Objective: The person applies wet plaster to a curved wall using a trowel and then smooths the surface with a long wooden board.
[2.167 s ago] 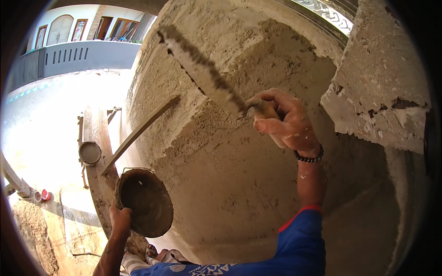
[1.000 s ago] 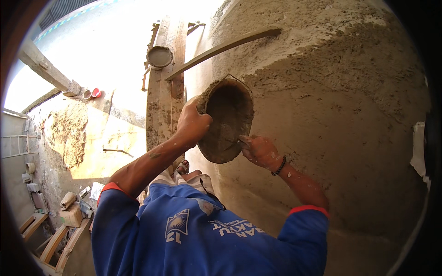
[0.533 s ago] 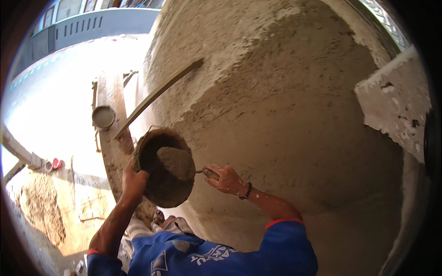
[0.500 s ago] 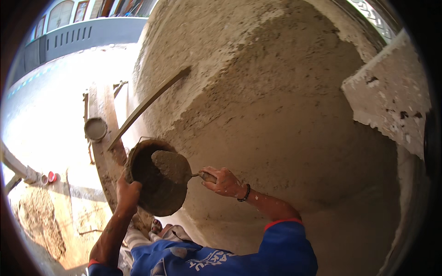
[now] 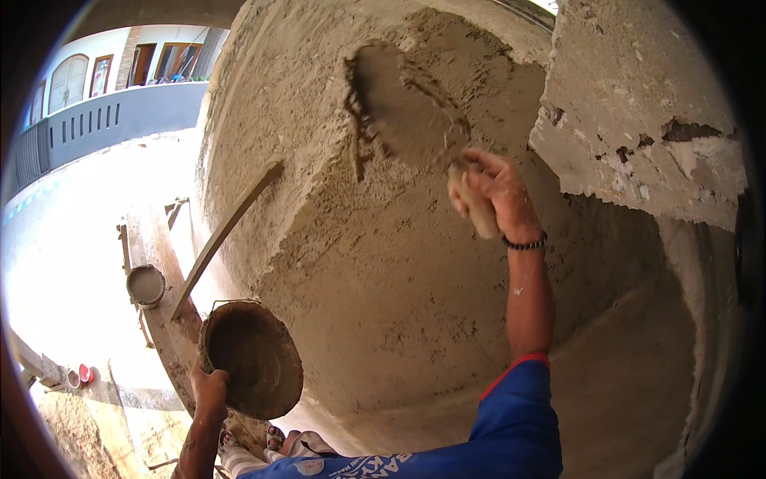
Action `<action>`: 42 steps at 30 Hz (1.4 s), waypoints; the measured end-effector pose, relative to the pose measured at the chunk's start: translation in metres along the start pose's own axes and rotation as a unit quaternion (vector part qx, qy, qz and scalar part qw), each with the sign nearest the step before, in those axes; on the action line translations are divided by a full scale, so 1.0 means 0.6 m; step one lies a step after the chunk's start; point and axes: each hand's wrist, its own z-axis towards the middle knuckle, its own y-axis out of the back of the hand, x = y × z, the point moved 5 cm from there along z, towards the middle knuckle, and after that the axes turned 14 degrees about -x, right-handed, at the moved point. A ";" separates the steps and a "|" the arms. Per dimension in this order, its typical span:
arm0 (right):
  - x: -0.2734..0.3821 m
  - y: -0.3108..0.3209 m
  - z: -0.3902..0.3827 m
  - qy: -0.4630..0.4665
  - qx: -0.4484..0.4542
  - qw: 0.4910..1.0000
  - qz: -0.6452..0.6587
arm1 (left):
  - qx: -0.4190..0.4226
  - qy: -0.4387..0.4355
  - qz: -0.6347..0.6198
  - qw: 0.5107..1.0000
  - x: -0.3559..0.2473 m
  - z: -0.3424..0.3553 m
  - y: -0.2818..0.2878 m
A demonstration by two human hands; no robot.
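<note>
My right hand (image 5: 495, 195) is closed on the handle of a trowel (image 5: 403, 108), raised high in front of the rough mortar-covered wall (image 5: 431, 295). The blade is blurred and coated in wet grey mortar, with a dark clump along its left edge; whether it touches the wall I cannot tell. Low on the left, my left hand (image 5: 210, 391) grips the near rim of a dark bucket (image 5: 254, 355), crusted with mortar and tilted so that its inside shows.
A plank scaffold (image 5: 163, 255) runs along the left, with a small tub (image 5: 145, 285) on it. A long batten (image 5: 227, 235) slants against the wall. A broken plastered slab (image 5: 630, 104) juts at the upper right. A red bowl (image 5: 85, 371) lies below left.
My right hand has lifted the trowel out of the bucket and up to the upper wall. The bucket appears lower in the picture, and the view has shifted.
</note>
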 end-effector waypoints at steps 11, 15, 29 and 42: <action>-0.202 0.014 -0.153 -0.132 -0.077 0.969 -0.194 | 0.004 0.003 0.061 0.998 0.081 -0.004 0.015; -0.275 -0.115 -0.335 0.022 0.226 0.922 -0.312 | 0.029 0.030 0.059 0.997 0.095 -0.049 -0.023; -0.407 -0.239 -0.579 0.011 0.391 0.878 -0.276 | 0.073 0.029 0.147 0.986 0.149 -0.164 -0.148; -0.428 -0.139 -0.602 -0.001 0.236 0.947 -0.218 | 0.102 0.044 0.084 0.990 0.074 -0.238 -0.150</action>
